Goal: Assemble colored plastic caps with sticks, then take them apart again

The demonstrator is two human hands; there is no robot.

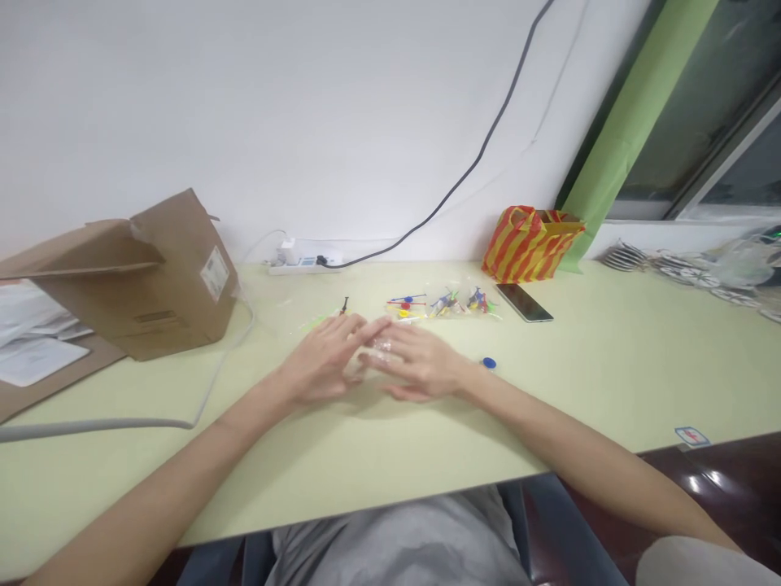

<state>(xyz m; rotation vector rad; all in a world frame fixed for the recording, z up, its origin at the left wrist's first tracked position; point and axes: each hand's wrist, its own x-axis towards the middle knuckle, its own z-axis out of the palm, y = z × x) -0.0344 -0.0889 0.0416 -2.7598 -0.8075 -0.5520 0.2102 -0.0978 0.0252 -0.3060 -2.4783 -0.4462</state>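
Observation:
My left hand (323,358) and my right hand (424,362) meet above the middle of the table, fingertips close together and blurred by motion. Between their bent fingers is a small clear plastic bag (381,346), shiny and mostly covered; its contents cannot be made out. Just beyond the hands lie blue, red and yellow plastic pieces (406,304) in clear wrapping. More small bags of mixed coloured pieces (448,303) lie to their right. A dark thin piece (345,305) shows behind my left hand. Near my right wrist is a round blue piece (489,363).
An open cardboard box (176,285) stands at left, with a grey cable (110,425) in front. A power strip (305,264) lies against the wall. At the back right are a phone (525,303) and a red-and-yellow striped bag (528,248). Stacked discs (626,256) lie far right.

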